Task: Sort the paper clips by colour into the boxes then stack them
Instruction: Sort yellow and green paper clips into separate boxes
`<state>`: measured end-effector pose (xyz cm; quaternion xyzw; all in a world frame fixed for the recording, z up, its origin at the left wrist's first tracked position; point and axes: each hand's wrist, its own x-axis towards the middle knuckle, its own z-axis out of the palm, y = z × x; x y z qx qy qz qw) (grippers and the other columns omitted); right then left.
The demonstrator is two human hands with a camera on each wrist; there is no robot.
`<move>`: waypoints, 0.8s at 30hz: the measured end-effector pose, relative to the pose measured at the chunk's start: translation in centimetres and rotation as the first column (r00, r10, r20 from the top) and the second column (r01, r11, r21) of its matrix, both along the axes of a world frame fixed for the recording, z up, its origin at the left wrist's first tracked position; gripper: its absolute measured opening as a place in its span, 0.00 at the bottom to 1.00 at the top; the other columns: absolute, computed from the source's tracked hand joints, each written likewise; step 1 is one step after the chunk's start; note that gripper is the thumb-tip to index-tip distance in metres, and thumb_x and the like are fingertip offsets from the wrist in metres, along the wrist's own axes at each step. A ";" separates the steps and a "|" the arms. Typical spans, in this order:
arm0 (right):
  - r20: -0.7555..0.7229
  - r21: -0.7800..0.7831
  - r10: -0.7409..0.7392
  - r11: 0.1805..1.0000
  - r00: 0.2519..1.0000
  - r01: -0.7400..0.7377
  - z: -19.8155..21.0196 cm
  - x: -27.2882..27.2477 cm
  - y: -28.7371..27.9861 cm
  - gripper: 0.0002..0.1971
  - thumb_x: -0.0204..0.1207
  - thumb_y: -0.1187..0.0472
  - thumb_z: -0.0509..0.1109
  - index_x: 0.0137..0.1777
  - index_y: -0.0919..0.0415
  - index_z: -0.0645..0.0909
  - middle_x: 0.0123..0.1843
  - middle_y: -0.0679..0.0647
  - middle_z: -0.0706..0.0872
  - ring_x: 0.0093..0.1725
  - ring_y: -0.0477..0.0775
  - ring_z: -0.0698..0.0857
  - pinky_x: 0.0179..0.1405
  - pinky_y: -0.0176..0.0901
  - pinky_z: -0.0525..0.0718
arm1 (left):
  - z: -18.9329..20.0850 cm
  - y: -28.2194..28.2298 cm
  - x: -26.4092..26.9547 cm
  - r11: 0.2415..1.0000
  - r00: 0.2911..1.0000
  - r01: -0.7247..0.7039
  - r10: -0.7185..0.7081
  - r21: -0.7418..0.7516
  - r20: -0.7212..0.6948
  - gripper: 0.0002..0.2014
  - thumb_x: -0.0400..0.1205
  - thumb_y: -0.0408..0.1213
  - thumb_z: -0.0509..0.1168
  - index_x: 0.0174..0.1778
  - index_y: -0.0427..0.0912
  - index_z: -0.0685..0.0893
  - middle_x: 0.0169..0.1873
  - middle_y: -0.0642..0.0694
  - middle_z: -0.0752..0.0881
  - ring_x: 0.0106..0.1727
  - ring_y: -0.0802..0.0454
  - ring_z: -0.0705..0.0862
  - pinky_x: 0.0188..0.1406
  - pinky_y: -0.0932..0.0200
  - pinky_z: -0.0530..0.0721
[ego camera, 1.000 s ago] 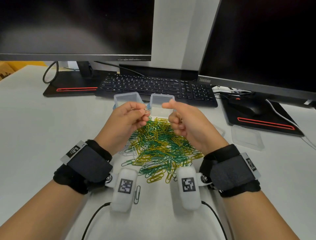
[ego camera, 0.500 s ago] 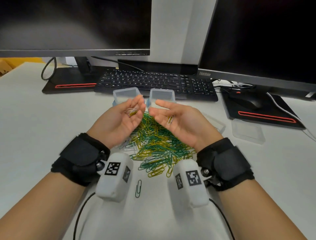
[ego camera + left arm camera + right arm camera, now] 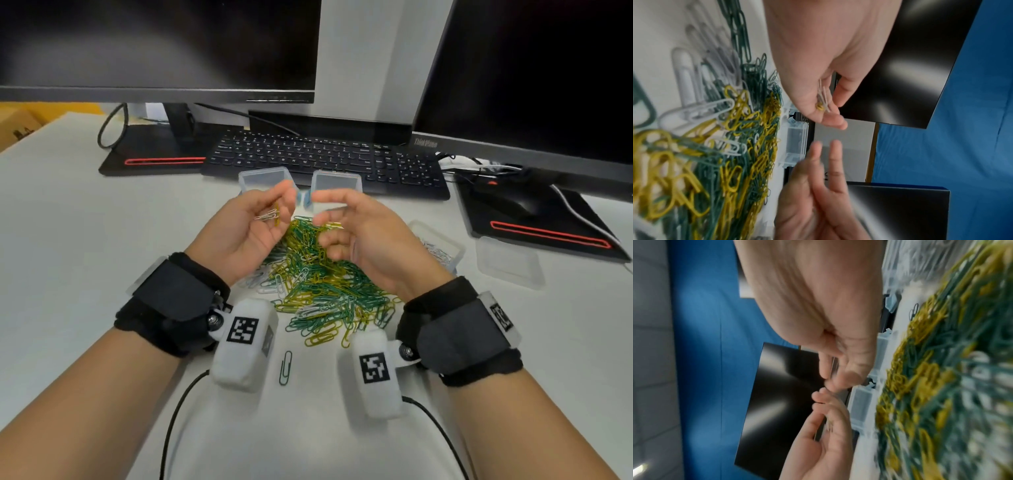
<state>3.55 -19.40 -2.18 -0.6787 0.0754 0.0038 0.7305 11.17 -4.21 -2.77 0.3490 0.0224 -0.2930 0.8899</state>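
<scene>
From the head camera, the left hand (image 3: pixel 250 233) cups a few white clips (image 3: pixel 269 216) above the pile of green, yellow and white paper clips (image 3: pixel 322 284) on the desk (image 3: pixel 68 257). The right hand (image 3: pixel 359 236) curls loosely, its grip empty. Two clear boxes (image 3: pixel 263 178) stand just behind. The left wrist camera shows the clips (image 3: pixel 823 99) held in curled fingers. The right wrist view is blurred.

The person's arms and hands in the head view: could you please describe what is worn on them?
Both forearms are bare, with no sleeves. Each wrist carries a wide black strap holding a white rounded camera pod that bears a black-and-white square marker. A thin black cable trails from each pod.
</scene>
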 end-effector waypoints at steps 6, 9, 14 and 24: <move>-0.044 -0.649 0.273 0.723 0.961 -0.236 -1.1 -0.7 0.4 0.07 0.77 0.52 0.73 0.50 0.53 0.88 0.23 0.42 0.73 0.23 0.42 0.68 0.25 0.34 0.66 | -0.5 1.4 0.7 0.990 0.979 0.054 -0.079 -0.129 -0.190 0.11 0.82 0.30 0.56 0.56 0.32 0.79 0.18 0.54 0.74 0.12 0.62 0.70 0.13 0.70 0.72; -0.086 -0.758 0.287 0.602 0.954 -0.249 -1.5 -0.4 0.5 0.09 0.71 0.55 0.80 0.50 0.52 0.88 0.24 0.45 0.76 0.23 0.41 0.70 0.25 0.30 0.67 | -0.1 1.7 0.9 0.987 0.980 0.025 -0.055 -0.156 -0.191 0.10 0.83 0.32 0.57 0.55 0.32 0.79 0.19 0.53 0.76 0.12 0.62 0.72 0.14 0.71 0.74; -0.037 -0.758 0.257 0.622 0.966 -0.194 -1.7 -0.4 0.3 0.03 0.72 0.57 0.78 0.42 0.54 0.87 0.20 0.43 0.71 0.21 0.40 0.66 0.22 0.29 0.65 | -0.6 1.4 1.3 0.997 0.980 -0.023 0.008 -0.077 -0.198 0.08 0.85 0.30 0.58 0.55 0.34 0.80 0.23 0.52 0.76 0.16 0.63 0.74 0.14 0.72 0.73; -0.017 0.451 0.203 0.875 0.979 -0.173 -1.0 0.3 0.5 0.05 0.81 0.66 0.62 0.45 0.64 0.77 0.36 0.54 0.77 0.26 0.42 0.69 0.18 0.28 0.66 | -1.0 1.7 1.9 0.999 0.986 0.053 -0.054 -0.009 -0.160 0.09 0.83 0.35 0.57 0.45 0.36 0.80 0.30 0.48 0.79 0.23 0.61 0.75 0.17 0.74 0.72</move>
